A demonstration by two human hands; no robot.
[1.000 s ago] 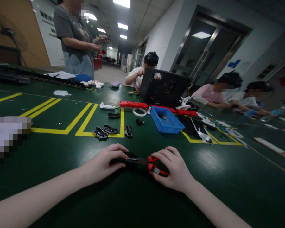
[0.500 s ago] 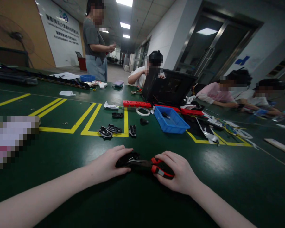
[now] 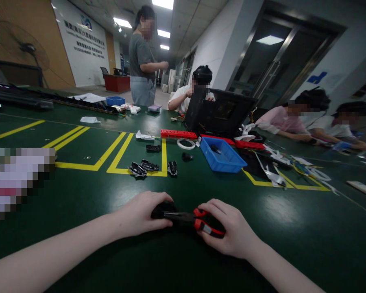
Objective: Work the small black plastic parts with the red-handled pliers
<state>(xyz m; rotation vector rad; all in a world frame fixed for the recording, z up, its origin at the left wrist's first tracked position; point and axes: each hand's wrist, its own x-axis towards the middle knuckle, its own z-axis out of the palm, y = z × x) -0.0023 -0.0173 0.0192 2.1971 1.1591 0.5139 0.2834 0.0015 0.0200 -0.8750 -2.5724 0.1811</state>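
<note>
My left hand (image 3: 146, 211) is closed around a small black plastic part (image 3: 164, 208), partly hidden by the fingers. Red-and-black long-nose pliers (image 3: 209, 230) sit in my right hand (image 3: 232, 228), fingers wrapped round the handles. The pliers' jaws point left and reach the black part; whether they grip it I cannot tell. Beyond my hands, several black plastic pieces with metal bits (image 3: 138, 169) lie in and beside a yellow-taped rectangle. A dark cylindrical piece (image 3: 187, 156) lies near a blue tray (image 3: 224, 166).
Behind the tray stand red strips (image 3: 178, 134), a white tape roll (image 3: 186, 144) and a large black casing (image 3: 222, 112). Cables and white strips (image 3: 308, 173) lie to the right. One person (image 3: 143, 61) stands across the table; others sit working around it.
The view has shifted slightly, so the table items appear a little further right. Both hands sit slightly lower in view, still holding the same things. The standing person has changed pose.
</note>
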